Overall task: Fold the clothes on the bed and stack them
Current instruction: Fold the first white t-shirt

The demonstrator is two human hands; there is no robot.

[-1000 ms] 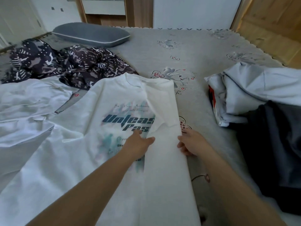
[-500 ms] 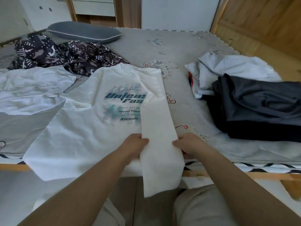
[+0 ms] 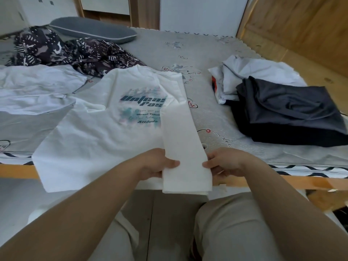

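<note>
White cotton-like fabric of a printed T-shirt [image 3: 98, 132] is spread face-up on the near part of the bed [image 3: 188, 53], with its hem hanging over the wooden bed rail [image 3: 305, 182]. The right-hand third of the shirt is folded inward as a long flap [image 3: 178, 132] that covers part of the teal lettering. The lower end of this flap is gripped from both sides: the left hand [image 3: 158, 163] is curled round its left edge with the thumb on top, and the right hand [image 3: 224, 163] is curled round its right edge. Both hands are closed on the fabric at the bed's near edge.

Bare grey bedcover is left between the flap's right edge and the stack of folded clothes [image 3: 282, 108], in which a dark grey garment is laid on top and pale items are seen beneath and behind it. The stack is well apart from the hands. To the left of the shirt, a crumpled white garment [image 3: 37, 89] is lying touching or just overlapped by the shirt's sleeve; which cannot be told. A dark patterned garment [image 3: 71, 51] is heaped behind it, near a grey pillow [image 3: 94, 31].

The bedcover is grey with embroidered floral motifs and a scalloped border. Wooden panelling [image 3: 301, 34] is seen at the right, and white furniture at the head of the bed
</note>
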